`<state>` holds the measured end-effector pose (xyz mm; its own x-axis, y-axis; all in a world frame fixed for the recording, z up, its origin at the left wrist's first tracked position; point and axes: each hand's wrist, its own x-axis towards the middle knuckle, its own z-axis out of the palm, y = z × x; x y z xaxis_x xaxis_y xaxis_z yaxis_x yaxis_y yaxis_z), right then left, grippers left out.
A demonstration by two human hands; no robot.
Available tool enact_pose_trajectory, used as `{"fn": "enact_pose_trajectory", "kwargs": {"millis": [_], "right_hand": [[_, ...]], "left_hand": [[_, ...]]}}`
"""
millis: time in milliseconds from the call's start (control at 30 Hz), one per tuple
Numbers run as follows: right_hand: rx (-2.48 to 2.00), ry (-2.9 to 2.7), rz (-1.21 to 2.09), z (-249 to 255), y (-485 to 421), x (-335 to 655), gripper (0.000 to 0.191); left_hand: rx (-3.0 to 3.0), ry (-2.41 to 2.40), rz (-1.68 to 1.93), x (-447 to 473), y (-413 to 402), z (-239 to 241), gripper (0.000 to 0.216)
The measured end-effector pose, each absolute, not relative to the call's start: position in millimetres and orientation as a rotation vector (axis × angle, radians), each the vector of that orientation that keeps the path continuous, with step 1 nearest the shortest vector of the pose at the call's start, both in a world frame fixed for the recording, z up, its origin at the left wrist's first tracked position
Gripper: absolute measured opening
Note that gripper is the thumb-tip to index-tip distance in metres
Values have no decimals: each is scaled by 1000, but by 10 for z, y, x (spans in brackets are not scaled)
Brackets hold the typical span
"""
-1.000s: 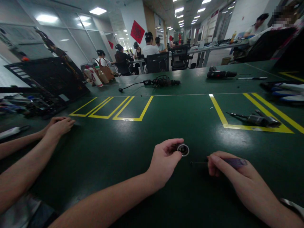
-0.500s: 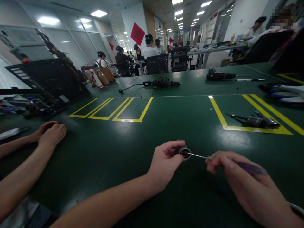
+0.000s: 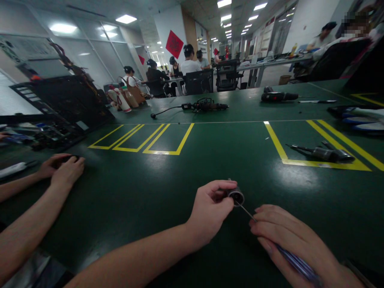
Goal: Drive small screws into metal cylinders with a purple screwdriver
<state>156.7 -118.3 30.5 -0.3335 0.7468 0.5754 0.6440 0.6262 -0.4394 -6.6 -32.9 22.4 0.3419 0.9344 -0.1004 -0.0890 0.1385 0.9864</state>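
Observation:
My left hand (image 3: 211, 210) pinches a small dark cylindrical part with a silver rim (image 3: 236, 195) just above the green table (image 3: 156, 188). My right hand (image 3: 288, 240) is closed round a thin screwdriver with a purple handle (image 3: 292, 260). The screwdriver's metal shaft runs up and left, and its tip meets the open end of the part.
A co-worker's two hands (image 3: 61, 166) rest on the table at the left, beside a black tray of parts (image 3: 57, 116). A dark tool (image 3: 325, 153) lies on yellow floor-style markings at right. A cabled tool (image 3: 204, 105) and another black tool (image 3: 277, 96) lie farther back. People sit at distant desks.
My right hand has dropped lower and nearer me, swinging the screwdriver from flat on the table to point up into the part. The co-worker's hands drew back to the left.

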Motion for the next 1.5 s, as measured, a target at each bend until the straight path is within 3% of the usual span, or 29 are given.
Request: {"fn": "enact_pose_trajectory", "kwargs": {"millis": [367, 1200, 1300, 1400, 1500], "right_hand": [[-1068, -2052, 75, 287, -1224, 1546, 28], [-1145, -1972, 214, 265, -1218, 1539, 30], [-1194, -1895, 327, 217, -1224, 1571, 25], [-1301, -1680, 652, 174, -1183, 1607, 15], [-1287, -1376, 973, 134, -1115, 1620, 20]], "left_hand": [[1301, 929, 933, -68, -334, 238, 18], [1406, 874, 923, -92, -358, 206, 31], [1375, 868, 912, -98, -355, 217, 32], [1336, 876, 904, -101, -345, 229, 33], [1288, 896, 898, -96, -338, 231, 33]]}}
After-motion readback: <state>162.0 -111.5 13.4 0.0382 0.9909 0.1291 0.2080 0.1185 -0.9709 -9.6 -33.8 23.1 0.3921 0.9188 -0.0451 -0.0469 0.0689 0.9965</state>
